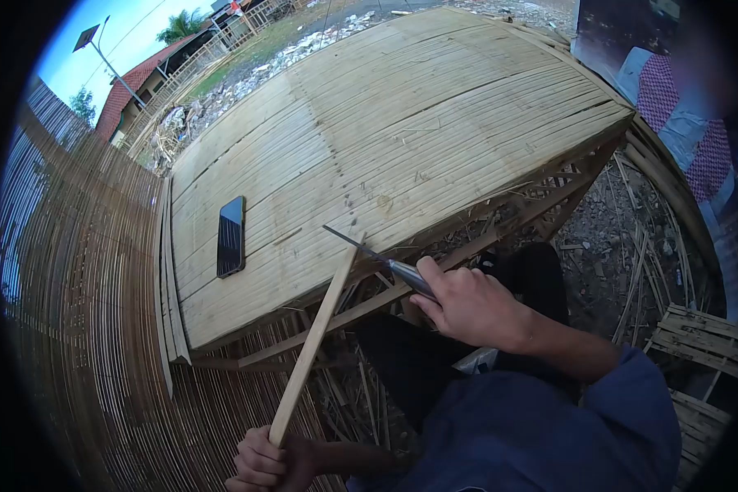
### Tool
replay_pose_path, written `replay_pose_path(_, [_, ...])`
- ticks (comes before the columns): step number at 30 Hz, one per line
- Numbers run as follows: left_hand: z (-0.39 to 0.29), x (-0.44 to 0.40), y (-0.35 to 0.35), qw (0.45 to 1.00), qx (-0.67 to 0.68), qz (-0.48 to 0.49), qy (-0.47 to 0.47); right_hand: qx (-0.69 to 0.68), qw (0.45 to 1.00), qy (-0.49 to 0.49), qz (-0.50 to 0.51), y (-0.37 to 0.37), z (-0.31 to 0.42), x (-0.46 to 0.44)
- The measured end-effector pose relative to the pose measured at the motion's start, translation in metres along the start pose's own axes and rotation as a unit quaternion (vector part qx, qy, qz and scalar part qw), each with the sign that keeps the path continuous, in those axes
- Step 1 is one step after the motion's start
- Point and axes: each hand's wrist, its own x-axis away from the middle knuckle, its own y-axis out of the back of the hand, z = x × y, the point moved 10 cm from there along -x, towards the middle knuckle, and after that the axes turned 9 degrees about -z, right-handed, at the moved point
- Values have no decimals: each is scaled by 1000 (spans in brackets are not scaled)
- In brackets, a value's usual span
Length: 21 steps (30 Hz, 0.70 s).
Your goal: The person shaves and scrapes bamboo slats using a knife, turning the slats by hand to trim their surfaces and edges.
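Note:
My left hand [258,461] is wrapped round the lower end of a flat bamboo strip [313,340], which slants up toward the edge of a slatted bamboo table [435,98]. In my right hand [476,302] is a knife [412,277], its fingers closed on the handle. The narrow, dark blade points up and left, crossing the strip near its upper tip. Whether the blade touches the strip or only passes over it, I cannot tell. A black phone [231,237] lies on the tabletop to the left of the strip.
A woven bamboo screen [90,279] stands close on the left. Bamboo scraps [631,254] litter the ground to the right, near a slatted bamboo piece [705,344]. Another person's patterned clothing [658,90] shows at the upper right.

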Motion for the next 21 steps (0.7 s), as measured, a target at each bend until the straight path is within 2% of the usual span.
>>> replay_pose_path(3, [-1, -5, 13, 999, 3, -41, 11, 15, 1000, 21, 5, -13, -4, -1])
replay_pose_path(4, [1, -5, 12, 999, 2, -43, 16, 62, 998, 7, -32, -8, -11, -7])
replay_pose_path(8, [0, -5, 12, 998, 21, -52, 16, 46, 999, -9, -21, -6, -5, -5])
replay_pose_path(9, [-1, -7, 11, 998, 25, -50, 21, 31, 999, 21, 7, -6, 8, 0])
replay_pose_path(11, [0, -9, 19, 995, 14, -92, 26, 29, 998, 49, 9, -14, 17, 8])
replay_pose_path(12, [-1, -10, 22, 993, 7, -112, 31, 30, 999, 26, -9, -13, 8, 1])
replay_pose_path(15, [-8, -11, 33, 989, -71, -131, 20, 20, 999, -20, -34, -15, -14, -12])
replay_pose_path(19, [-34, -11, 70, 946, -230, -229, -19, -25, 999, 15, -14, -10, 9, 1])
replay_pose_path(20, [-20, -17, 64, 986, -129, -77, 75, -32, 999, 30, -15, -15, 14, 3])
replay_pose_path(21, [-20, -17, 69, 981, -143, -110, 69, -41, 998, 44, -15, -20, 18, 4])
